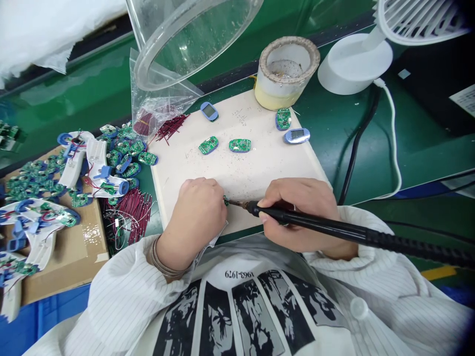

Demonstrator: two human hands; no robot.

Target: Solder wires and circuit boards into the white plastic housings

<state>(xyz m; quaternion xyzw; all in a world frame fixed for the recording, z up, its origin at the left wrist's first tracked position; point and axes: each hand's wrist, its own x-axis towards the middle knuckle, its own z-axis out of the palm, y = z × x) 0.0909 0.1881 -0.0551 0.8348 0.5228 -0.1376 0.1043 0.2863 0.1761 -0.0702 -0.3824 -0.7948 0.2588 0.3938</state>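
My right hand (302, 212) grips a black soldering iron (334, 226), its tip pointing left. The tip meets a small green circuit board (226, 200) at the edge of my left hand (202, 212). Curled fingers of that hand close on the board and hide most of it. Beyond my hands, on a pale work sheet (193, 183), lie loose green boards (239, 145), one of them with a blue edge (283, 119). Two blue-cased units with small displays (209, 111) rest there too.
A heap of boards (126, 151), dark red wires (135, 212) and white-and-blue assemblies (98, 160) cover the left, partly on cardboard (91, 232). A tape roll (287, 89), a white fan (354, 64) with cables and a clear funnel-like hood (148, 64) stand at the back.
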